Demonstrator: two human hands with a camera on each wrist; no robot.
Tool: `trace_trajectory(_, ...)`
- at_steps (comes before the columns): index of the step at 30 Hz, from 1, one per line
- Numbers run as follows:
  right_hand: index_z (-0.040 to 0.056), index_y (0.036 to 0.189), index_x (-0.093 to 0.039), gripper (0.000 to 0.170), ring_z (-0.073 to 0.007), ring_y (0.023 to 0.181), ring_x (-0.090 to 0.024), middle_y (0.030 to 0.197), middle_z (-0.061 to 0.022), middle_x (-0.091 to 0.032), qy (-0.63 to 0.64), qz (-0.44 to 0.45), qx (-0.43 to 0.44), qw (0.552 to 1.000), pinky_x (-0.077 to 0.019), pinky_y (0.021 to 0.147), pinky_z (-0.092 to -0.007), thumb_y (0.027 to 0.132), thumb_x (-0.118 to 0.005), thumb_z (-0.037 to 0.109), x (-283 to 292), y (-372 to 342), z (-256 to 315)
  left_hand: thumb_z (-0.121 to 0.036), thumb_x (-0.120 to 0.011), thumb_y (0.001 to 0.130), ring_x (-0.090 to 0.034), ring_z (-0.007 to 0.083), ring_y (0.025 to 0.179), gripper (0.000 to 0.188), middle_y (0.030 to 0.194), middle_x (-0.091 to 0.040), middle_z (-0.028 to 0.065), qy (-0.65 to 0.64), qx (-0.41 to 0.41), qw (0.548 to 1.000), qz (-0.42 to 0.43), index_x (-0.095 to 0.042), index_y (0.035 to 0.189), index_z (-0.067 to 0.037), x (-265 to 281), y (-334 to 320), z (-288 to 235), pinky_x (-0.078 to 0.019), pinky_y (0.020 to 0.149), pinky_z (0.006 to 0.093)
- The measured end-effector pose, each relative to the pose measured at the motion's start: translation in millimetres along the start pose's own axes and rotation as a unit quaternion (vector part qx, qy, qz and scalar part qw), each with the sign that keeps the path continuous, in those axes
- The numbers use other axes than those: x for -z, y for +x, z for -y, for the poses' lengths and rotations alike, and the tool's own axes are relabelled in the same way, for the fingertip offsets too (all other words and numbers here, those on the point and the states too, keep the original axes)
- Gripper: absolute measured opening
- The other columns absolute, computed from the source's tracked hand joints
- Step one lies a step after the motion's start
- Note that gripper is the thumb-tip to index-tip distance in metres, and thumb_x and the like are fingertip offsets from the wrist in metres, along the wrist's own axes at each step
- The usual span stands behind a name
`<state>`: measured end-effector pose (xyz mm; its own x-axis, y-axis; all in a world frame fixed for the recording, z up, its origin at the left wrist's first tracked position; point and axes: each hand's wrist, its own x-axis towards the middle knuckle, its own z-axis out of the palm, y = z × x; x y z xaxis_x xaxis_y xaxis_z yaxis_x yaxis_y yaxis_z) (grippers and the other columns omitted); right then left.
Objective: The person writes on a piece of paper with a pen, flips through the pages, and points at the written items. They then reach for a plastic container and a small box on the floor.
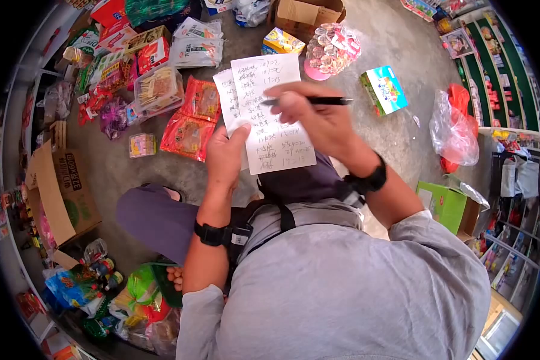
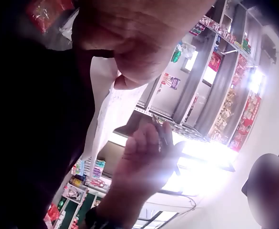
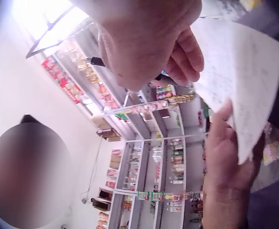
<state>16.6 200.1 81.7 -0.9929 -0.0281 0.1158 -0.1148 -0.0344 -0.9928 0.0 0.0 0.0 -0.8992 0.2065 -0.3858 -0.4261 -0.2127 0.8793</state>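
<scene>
In the head view, your handwritten sheets [image 1: 271, 137] are at twelve o'clock. Your left hand [image 1: 225, 157] pinches them near eight o'clock of their outline, thumb on top. Your right hand [image 1: 311, 120] grasps a black pen [image 1: 329, 101] over them; I cannot tell if it touches. Red packets [image 1: 191, 123] lie at ten o'clock.

White rectangular paper sheets [image 1: 270, 129] are in the left hand [image 1: 225, 153]; above them, the slim black pen [image 1: 330, 101] is in the right hand [image 1: 312, 117]. On the grey concrete floor [image 1: 396, 141], flat red plastic packets [image 1: 188, 137] lie left of the sheets, a blue-and-green cardboard box [image 1: 385, 90] right.
</scene>
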Motion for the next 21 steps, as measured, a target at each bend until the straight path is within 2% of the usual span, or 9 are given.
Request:
trace_trajectory(2,-0.0002,0.111,-0.071,0.023,-0.0074,0.080,-0.062,0.092,-0.0037,-0.071,0.047,-0.008,0.004,0.999,-0.0514,0.070,-0.0221,0.098,-0.068,0.018,-25,7,-28,-0.015,-0.065,0.096,-0.067,0.0110,0.088,0.027,0.105,-0.071,0.0070,0.018,-0.006,1.000,-0.005,-0.066,0.116,0.003,11,-3,-24,-0.0530,0.077,0.0266)
trace_trajectory(3,0.0002,0.111,-0.071,0.021,-0.0073,0.079,-0.062,0.091,-0.0036,-0.071,-0.075,0.000,0.029,0.997,-0.0511,0.070,-0.0218,0.097,-0.069,0.015,28,-5,-27,-0.015,-0.065,0.096,-0.067,0.0111,0.087,0.026,0.105,-0.071,0.0070,-0.063,-0.004,0.998,0.026,-0.066,0.115,0.003,-46,10,21,-0.0531,0.076,0.0265)
trace_trajectory(5,0.0010,0.111,-0.071,0.019,-0.0070,0.079,-0.061,0.090,-0.0034,-0.070,-0.110,-0.023,0.118,0.987,-0.0506,0.069,-0.0213,0.095,-0.070,0.010,5,-6,-41,-0.015,-0.064,0.096,-0.067,0.0111,0.087,0.026,0.105,-0.072,0.0069,-0.023,-0.007,1.000,0.018,-0.066,0.115,0.003,-27,5,12,-0.0531,0.076,0.0264)
trace_trajectory(6,0.0021,0.107,-0.071,0.017,-0.0064,0.075,-0.059,0.088,-0.0028,-0.069,-0.104,-0.042,0.127,0.986,-0.0504,0.067,-0.0220,0.091,-0.070,0.003,-8,-3,-46,-0.014,-0.063,0.097,-0.068,0.0118,0.088,0.026,0.106,-0.072,0.0072,-0.004,-0.011,1.000,0.011,-0.066,0.116,0.002,-13,5,4,-0.0537,0.076,0.0268)
trace_trajectory(9,0.0027,0.101,-0.070,0.013,-0.0060,0.071,-0.058,0.084,-0.0014,-0.068,-0.145,-0.025,0.096,0.984,-0.0497,0.063,-0.0229,0.089,-0.067,0.001,-3,-8,-45,-0.013,-0.060,0.098,-0.069,0.0132,0.089,0.025,0.108,-0.071,0.0076,-0.012,-0.013,1.000,0.018,-0.065,0.119,0.001,-16,8,8,-0.0547,0.078,0.0275)
trace_trajectory(12,0.0036,0.096,-0.068,0.010,-0.0067,0.066,-0.057,0.081,-0.0018,-0.066,-0.130,-0.046,0.061,0.989,-0.0484,0.059,-0.0241,0.086,-0.068,0.002,-5,-8,-48,-0.013,-0.060,0.099,-0.069,0.0130,0.091,0.025,0.109,-0.071,0.0070,-0.022,-0.007,1.000,0.018,-0.065,0.119,0.001,-16,9,10,-0.0544,0.079,0.0272)
trace_trajectory(15,0.0043,0.094,-0.068,0.010,-0.0088,0.064,-0.057,0.077,-0.0035,-0.064,-0.166,-0.040,0.094,0.981,-0.0477,0.058,-0.0250,0.085,-0.069,0.002,-5,-5,-50,-0.013,-0.061,0.099,-0.069,0.0130,0.092,0.026,0.109,-0.071,0.0069,-0.023,-0.009,0.999,0.026,-0.065,0.120,0.001,-16,10,8,-0.0541,0.080,0.0272)
trace_trajectory(21,0.0050,0.096,-0.068,0.012,-0.0113,0.063,-0.058,0.076,-0.0051,-0.063,-0.185,-0.043,0.105,0.976,-0.0486,0.059,-0.0265,0.084,-0.070,0.004,-7,-3,-49,-0.012,-0.061,0.099,-0.069,0.0129,0.092,0.026,0.110,-0.071,0.0071,-0.033,-0.016,0.999,0.026,-0.065,0.120,0.001,-17,8,7,-0.0536,0.080,0.0267)
